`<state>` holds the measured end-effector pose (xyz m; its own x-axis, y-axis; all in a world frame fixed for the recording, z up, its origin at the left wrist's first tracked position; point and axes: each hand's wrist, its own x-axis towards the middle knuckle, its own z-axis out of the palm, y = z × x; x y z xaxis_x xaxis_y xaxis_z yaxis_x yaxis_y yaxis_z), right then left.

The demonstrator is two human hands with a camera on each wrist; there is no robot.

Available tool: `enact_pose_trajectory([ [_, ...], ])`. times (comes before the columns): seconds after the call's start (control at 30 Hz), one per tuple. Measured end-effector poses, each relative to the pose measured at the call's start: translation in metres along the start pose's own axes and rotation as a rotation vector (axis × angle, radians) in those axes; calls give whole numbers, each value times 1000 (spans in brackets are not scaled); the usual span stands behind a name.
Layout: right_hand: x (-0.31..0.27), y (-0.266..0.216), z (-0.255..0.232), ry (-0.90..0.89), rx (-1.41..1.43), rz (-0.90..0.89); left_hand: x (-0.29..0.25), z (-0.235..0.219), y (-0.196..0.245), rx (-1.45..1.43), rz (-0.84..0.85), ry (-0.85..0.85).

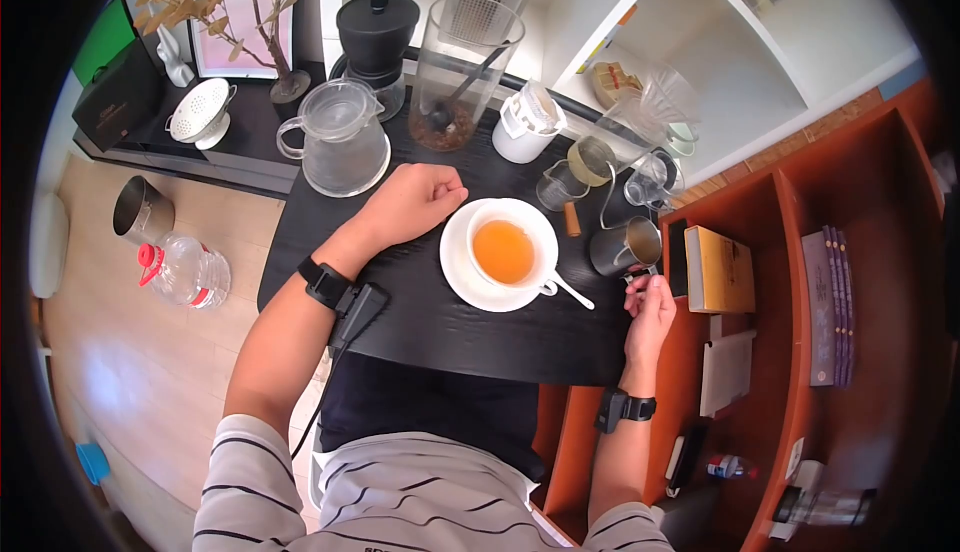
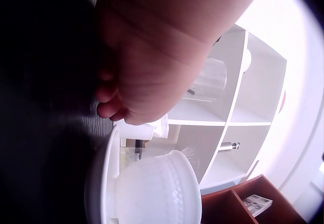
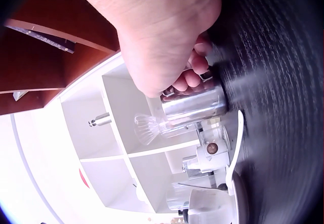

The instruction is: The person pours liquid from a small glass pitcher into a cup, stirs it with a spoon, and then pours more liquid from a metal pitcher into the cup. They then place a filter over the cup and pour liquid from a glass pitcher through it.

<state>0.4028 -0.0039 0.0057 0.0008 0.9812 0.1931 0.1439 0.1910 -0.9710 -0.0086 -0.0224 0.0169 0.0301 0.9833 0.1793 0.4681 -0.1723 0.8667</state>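
My left hand (image 1: pixel 415 200) rests on the black table, its fingers loosely curled with nothing in them, just left of a white cup (image 1: pixel 479 270). The cup holds amber liquid and stands on a white saucer (image 1: pixel 457 279), with a white spoon (image 1: pixel 574 294) lying at the saucer's right side. At the table's right edge, my right hand (image 1: pixel 650 314) grips the handle of a stainless steel pitcher (image 1: pixel 610 252). In the right wrist view, my fingers (image 3: pixel 191 78) curl at the handle, and the pitcher (image 3: pixel 195 105) stands upright on the tabletop.
Behind the cup stand a glass server (image 1: pixel 345 152), a black coffee grinder (image 1: pixel 377 32), a tall clear container (image 1: pixel 465 72) and a white mug (image 1: pixel 520 137) with a paper drip bag. A small wood-handled glass pot (image 1: pixel 555 190) is near the pitcher. Brown shelves (image 1: pixel 790 202) border the right.
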Motion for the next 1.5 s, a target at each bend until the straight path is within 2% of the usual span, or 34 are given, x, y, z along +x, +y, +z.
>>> enact_pose_trajectory([
  [0.13,1,1,0,44,-10,18,-1,-1,1,8,3,1],
  [0.37,4,-12,-3,-53,62,107,-1,-1,2,-16,-14,33],
  [0.43,7,-11,-10,-193,199,101,0,0,-1,22,17,46],
  [0.57,6,-15,-11,-234,298,172,0,0,-4,2,-3,34],
  [0.7,0,-15,-11,-219,347,167,0,0,-3,-5,0,45],
  [0.9,-17,-22,-13,-161,349,95,0,1,-3,24,23,49],
  [1.07,-29,-36,-14,-165,257,-59,2,4,-11,-21,3,12],
  [1.27,-40,-56,-14,-168,114,-137,3,4,-12,-12,-1,-9],
  [1.5,-46,-68,-17,-187,84,-124,2,4,-14,-20,-8,-14],
])
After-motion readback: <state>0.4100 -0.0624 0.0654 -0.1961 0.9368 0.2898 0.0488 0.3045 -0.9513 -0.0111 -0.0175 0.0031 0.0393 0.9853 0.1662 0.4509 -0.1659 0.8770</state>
